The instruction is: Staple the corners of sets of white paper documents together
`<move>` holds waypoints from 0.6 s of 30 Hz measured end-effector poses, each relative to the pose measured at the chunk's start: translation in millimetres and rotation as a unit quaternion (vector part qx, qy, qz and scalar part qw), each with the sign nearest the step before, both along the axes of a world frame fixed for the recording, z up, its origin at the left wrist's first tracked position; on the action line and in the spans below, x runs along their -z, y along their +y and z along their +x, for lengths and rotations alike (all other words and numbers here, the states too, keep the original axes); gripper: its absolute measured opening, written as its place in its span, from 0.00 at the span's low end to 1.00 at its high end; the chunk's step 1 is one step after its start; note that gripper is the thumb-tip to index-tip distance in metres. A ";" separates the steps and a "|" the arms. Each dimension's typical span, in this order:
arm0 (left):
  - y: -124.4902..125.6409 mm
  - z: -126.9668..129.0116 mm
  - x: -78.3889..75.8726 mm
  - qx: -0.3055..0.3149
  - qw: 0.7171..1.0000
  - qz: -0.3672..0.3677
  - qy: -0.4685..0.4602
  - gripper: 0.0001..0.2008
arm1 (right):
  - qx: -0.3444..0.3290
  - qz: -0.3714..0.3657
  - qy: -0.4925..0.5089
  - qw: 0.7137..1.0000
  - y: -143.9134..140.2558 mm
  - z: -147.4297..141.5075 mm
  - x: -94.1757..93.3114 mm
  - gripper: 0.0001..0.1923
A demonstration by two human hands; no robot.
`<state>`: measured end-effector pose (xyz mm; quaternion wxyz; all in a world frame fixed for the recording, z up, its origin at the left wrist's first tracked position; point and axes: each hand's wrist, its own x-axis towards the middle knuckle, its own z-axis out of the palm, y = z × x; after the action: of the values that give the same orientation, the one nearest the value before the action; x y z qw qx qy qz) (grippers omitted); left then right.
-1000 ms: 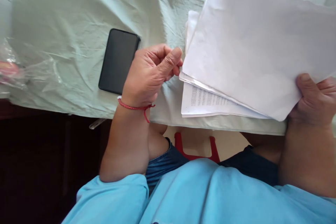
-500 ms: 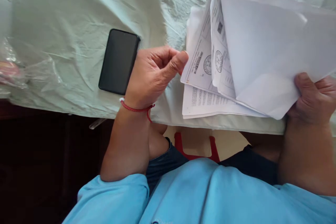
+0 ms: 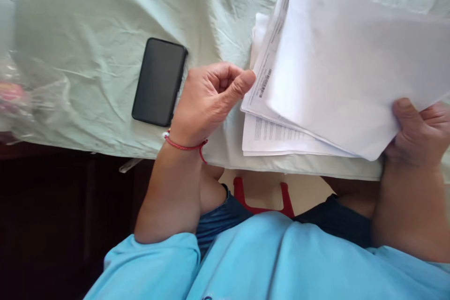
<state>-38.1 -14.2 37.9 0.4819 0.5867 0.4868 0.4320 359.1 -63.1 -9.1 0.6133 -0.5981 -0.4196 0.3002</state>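
Note:
A thick sheaf of printed paper sheets fans out over the right part of the table, a blank white side uppermost. At its lower right corner, my right hand grips the sheets with the thumb on top; its other fingers are partly hidden. My left hand is at the sheaf's left edge, fingers curled and thumb pressed toward the index finger. The thumb tip meets the paper edge near a printed barcode. More printed sheets lie beneath the raised ones.
A black smartphone lies face up just left of my left wrist. Crumpled clear plastic with something pink is at the far left. A pale green cloth covers the table; its front edge runs before my lap. A red stool shows below.
The upper white sheets have come down leftward, covering the round stamps and QR code that showed before. Both hands stay almost in place, the left shifting very slightly right.

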 end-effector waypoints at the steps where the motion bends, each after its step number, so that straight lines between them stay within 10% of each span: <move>1: -0.2 0.0 2.1 -0.009 1.000 0.002 -0.014 0.29 | 0.002 0.002 -0.001 1.000 0.3 -0.1 0.2 0.27; 18: -4.4 7.4 -5.9 -0.034 0.999 -0.013 0.030 0.22 | 0.001 0.003 -0.022 1.000 2.4 0.6 1.5 0.30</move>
<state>-30.7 -18.6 43.8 0.4594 0.5762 0.5265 0.4239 359.7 -60.8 -10.7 0.6059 -0.6032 -0.4331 0.2854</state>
